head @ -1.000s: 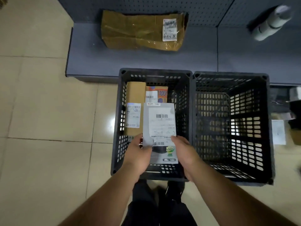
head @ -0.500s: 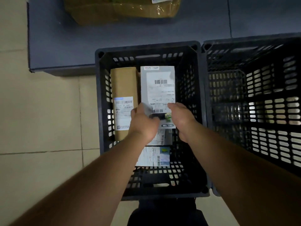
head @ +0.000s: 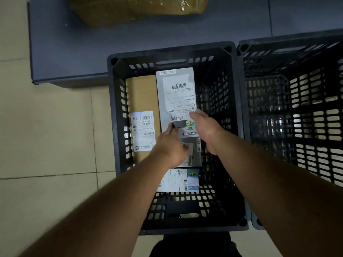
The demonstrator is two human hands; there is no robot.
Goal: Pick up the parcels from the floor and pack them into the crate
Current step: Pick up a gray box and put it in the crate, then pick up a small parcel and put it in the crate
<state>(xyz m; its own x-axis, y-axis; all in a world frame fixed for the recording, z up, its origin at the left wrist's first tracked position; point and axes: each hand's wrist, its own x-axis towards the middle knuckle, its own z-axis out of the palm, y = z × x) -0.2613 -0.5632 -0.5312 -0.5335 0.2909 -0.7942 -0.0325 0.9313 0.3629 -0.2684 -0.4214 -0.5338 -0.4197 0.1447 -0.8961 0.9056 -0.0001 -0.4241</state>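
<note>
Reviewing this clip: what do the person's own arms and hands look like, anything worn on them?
Both forearms are bare as far as the frame shows: no sleeves, gloves, watch or bands visible. The left hand and right hand carry no rings that can be made out, though the dim light limits detail. Dark clothing shows at the bottom edge between the arms.

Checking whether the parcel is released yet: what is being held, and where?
The grey parcel, at its near end: left hand on the left corner, right hand on the right edge. Firmness of grip cannot be told.

Your forearms [head: 115, 206] are bare, no sleeves showing; dark trousers [head: 194, 245] show at 6 o'clock.
</note>
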